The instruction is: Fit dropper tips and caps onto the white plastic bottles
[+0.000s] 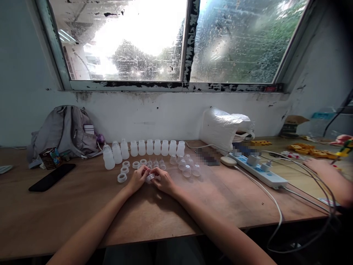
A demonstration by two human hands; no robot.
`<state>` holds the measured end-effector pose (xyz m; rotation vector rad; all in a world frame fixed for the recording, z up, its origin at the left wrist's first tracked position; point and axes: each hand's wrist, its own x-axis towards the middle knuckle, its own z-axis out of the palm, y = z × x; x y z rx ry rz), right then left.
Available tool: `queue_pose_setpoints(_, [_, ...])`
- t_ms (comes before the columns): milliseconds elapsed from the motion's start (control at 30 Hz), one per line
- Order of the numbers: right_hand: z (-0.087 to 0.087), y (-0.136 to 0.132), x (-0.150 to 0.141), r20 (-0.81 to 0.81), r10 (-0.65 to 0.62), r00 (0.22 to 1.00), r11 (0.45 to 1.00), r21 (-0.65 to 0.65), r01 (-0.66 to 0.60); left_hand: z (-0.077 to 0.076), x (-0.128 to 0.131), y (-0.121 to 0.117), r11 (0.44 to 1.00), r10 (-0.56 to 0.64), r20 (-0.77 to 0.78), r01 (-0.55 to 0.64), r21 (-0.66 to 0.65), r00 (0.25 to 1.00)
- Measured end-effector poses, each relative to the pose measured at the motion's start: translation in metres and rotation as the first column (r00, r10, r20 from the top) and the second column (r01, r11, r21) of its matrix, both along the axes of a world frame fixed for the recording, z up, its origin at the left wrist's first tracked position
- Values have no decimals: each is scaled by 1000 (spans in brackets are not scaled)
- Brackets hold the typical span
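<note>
Between my two hands, just above the wooden table, is a whitish bottle collar ring (pixel 150 177). My left hand (pixel 139 177) pinches it from the left, and my right hand (pixel 163 180) grips its other side. Whether a nipple sits in the ring is too small to tell. Right behind my fingers stand several clear bottle nipples (pixel 162 164). More white collar rings (pixel 122 178) lie to the left of my left hand. A row of frosted baby bottles (pixel 149 147) stands farther back. Clear dome caps (pixel 186 170) are grouped to the right.
On the left are a grey backpack (pixel 64 129), a small box (pixel 51 158) and a black phone (pixel 52 177). A white plastic bag (pixel 220 127), a power strip (pixel 261 173) and loose cables lie right. Another person's arm (pixel 328 178) reaches in near yellow parts (pixel 314 151).
</note>
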<state>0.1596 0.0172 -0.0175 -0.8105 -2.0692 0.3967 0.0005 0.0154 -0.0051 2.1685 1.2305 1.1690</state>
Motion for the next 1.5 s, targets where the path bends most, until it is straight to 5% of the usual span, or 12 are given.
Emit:
queue_pose_setpoints(267, [-6, 11, 0, -31, -217, 976, 975, -44, 216, 2, 6, -5, 999, 32, -28, -32, 30, 999])
queue_pose_setpoints(367, [-4, 14, 3, -50, -249, 967, 968, -51, 247, 4, 5, -10, 995, -37, -131, 49, 88, 991])
queue_pose_setpoints(533, [0, 12, 4, -78, -272, 959, 961, -77, 266, 3, 9, -14, 989, -37, -198, 64, 132, 980])
queue_pose_setpoints(933, [-1, 11, 4, -100, -277, 956, 959, -90, 269, 1, 16, -15, 996, -61, -61, 65, 65, 996])
queue_pose_setpoints(1500, [0, 17, 6, -88, -314, 945, 941, -162, 297, 5, 26, -23, 996, -34, -177, 47, 70, 984])
